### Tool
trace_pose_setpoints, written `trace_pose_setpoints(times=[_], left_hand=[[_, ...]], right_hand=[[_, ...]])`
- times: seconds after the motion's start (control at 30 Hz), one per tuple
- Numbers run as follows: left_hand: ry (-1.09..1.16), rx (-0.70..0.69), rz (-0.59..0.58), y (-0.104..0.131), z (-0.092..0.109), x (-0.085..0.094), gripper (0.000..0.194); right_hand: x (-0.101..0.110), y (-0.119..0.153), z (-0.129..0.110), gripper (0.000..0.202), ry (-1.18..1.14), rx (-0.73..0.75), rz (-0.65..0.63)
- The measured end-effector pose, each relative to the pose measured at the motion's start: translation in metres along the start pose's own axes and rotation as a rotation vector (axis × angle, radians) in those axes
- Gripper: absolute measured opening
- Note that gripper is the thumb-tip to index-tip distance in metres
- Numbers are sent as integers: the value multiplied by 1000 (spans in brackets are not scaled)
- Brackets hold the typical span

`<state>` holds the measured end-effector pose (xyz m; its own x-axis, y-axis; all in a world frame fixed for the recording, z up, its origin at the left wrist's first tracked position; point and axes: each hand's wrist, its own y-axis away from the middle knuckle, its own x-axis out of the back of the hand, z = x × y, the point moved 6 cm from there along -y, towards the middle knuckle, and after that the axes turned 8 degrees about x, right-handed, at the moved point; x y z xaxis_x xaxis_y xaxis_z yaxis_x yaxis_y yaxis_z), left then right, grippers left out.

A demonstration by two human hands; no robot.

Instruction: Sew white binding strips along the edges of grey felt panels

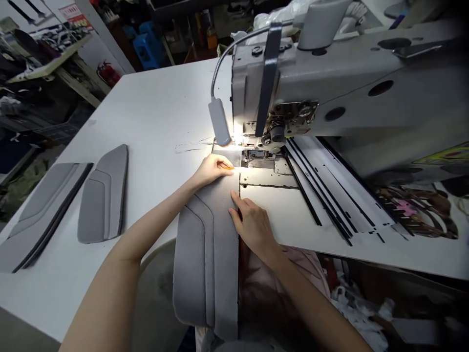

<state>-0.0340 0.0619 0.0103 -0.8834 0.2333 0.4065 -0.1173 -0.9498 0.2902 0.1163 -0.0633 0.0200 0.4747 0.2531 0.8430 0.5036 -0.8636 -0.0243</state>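
Note:
A grey padded fabric panel with curved seams (208, 244) runs from the sewing machine's plate (269, 177) down over the table's front edge. My left hand (213, 170) is at the panel's upper end, its fingers closed on a small orange item (228, 168) close to the needle area. Lower down, my right hand (252, 220) touches the panel's right edge with thumb and index finger apart. The needle area is bright under a small lamp (220, 122) and partly hidden by the machine head (293, 93).
Two grey panels (103, 195) (47, 210) lie at the left of the white table (154, 112). Right of the plate are white strips with black edges (330, 190). Brown straps with a pink piece (405, 208) lie at the far right.

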Motion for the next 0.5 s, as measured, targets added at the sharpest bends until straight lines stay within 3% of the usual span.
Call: trace_pose_setpoints(times=[0.17, 0.37, 0.5], left_hand=[[-2, 10, -22, -7, -1, -2, 22], [-5, 49, -12, -9, 0, -1, 24], [5, 63, -25, -23, 6, -4, 25]], right_hand=[[0, -8, 6, 49, -61, -17, -52], [-2, -10, 11, 49, -129, -22, -11], [1, -17, 18, 50, -153, -42, 13]])
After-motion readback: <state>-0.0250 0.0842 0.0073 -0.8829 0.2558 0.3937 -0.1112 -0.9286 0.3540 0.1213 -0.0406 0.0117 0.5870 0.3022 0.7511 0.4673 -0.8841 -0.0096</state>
